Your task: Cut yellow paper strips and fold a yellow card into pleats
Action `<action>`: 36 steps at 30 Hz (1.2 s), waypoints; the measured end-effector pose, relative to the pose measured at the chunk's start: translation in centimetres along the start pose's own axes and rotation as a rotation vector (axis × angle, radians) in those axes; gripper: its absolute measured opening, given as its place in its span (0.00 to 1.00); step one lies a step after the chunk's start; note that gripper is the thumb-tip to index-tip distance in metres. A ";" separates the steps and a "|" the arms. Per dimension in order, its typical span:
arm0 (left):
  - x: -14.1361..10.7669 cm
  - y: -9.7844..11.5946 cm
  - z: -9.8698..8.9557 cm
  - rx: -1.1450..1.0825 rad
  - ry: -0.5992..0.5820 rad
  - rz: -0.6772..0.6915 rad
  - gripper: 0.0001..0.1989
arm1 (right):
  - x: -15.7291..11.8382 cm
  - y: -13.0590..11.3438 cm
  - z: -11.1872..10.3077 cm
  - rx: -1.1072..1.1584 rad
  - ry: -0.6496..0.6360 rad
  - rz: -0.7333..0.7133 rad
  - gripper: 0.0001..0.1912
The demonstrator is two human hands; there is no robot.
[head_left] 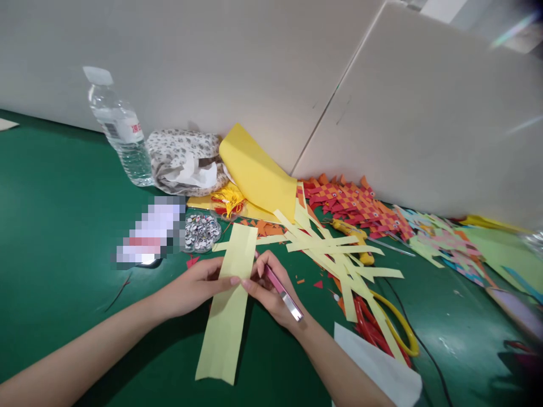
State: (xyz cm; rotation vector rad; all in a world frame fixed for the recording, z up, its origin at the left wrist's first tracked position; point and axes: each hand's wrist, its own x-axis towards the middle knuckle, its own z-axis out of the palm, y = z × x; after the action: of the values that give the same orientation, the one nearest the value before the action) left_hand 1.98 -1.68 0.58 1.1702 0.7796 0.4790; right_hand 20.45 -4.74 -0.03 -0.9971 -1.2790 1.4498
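A long pale yellow paper strip [227, 333] with lengthwise crease lines is held above the green table. My left hand [197, 285] grips it from the left, thumb on top and fingers behind. At its right edge, the thumb of my right hand [271, 285] touches the paper beside my left thumb. The same right hand also holds a pink pen-like tool [278, 285] with a metal end, tucked between its fingers and pointing toward the wrist. Narrow pale yellow strips [339, 249] lie in a loose pile to the right.
Behind stand a water bottle [121, 133] and a patterned pouch [182, 155], near folded yellow paper [258, 169]. A blurred phone [155, 229] and googly eyes [201, 233] lie left. Rightward are red-orange woven pieces [348, 200], a yellow glue gun [354, 234], scissors [401, 322] and white paper [369, 362].
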 end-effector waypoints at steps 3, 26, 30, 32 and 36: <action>0.0 -0.1 -0.1 -0.007 -0.004 -0.001 0.19 | 0.0 -0.1 0.0 0.028 -0.015 0.001 0.21; -0.2 0.4 -0.1 0.007 -0.084 0.000 0.16 | -0.2 -0.6 0.0 0.039 -0.073 0.039 0.21; -0.2 0.4 0.0 0.024 -0.087 0.000 0.17 | -0.2 -0.8 0.0 0.022 -0.076 0.050 0.22; -0.2 0.5 0.0 0.028 -0.084 -0.008 0.17 | -0.2 -0.9 0.0 0.027 -0.079 0.047 0.23; -0.3 0.6 0.1 0.024 -0.083 -0.010 0.17 | -0.2 -0.7 0.0 0.053 -0.086 0.040 0.22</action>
State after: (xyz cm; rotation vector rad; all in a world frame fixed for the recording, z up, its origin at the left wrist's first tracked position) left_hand 1.90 -1.68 1.26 1.2009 0.7210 0.4109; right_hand 20.56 -4.92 0.65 -0.9391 -1.2818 1.5634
